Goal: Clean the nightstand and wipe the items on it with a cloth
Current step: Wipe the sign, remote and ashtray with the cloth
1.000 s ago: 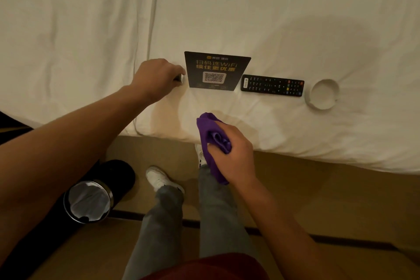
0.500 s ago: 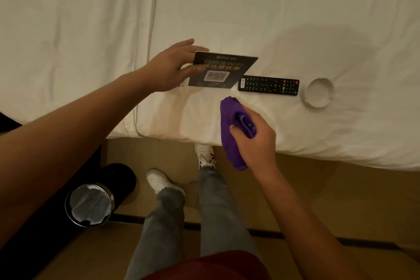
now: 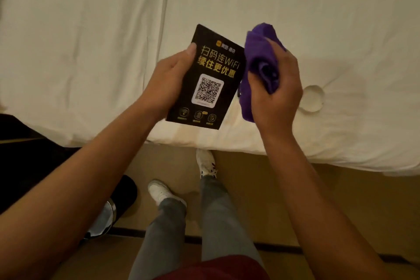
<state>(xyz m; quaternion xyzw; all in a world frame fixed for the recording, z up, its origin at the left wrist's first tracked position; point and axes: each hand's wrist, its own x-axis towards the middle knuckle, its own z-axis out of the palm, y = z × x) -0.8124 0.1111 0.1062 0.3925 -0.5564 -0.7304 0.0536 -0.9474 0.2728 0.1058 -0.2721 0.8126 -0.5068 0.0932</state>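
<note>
two hands: both were raised over the bed edge, each with something in its grip.
left hand (image 3: 167, 83): it was closed on the card's left edge, thumb pressed on the front face, fingers hidden behind.
card (image 3: 208, 78): black, with a white qr patch, yellow and white print and a row of small icons; it was held up off the sheet, tilted, face toward the camera.
right hand (image 3: 276, 91): it was curled tight around the cloth, fingers wrapped over the bunched fabric.
cloth (image 3: 261, 57): purple, wadded; it touched the card's right edge, with a tail hanging below the palm.
dish (image 3: 313, 99): round, white, it lay on the sheet just right of the right hand.
sheet (image 3: 91, 52): white, creased.
bin (image 3: 106, 218): it stood on the floor under the left forearm, mostly hidden.
shoes (image 3: 163, 192): white, on the tan floor by the bed.
</note>
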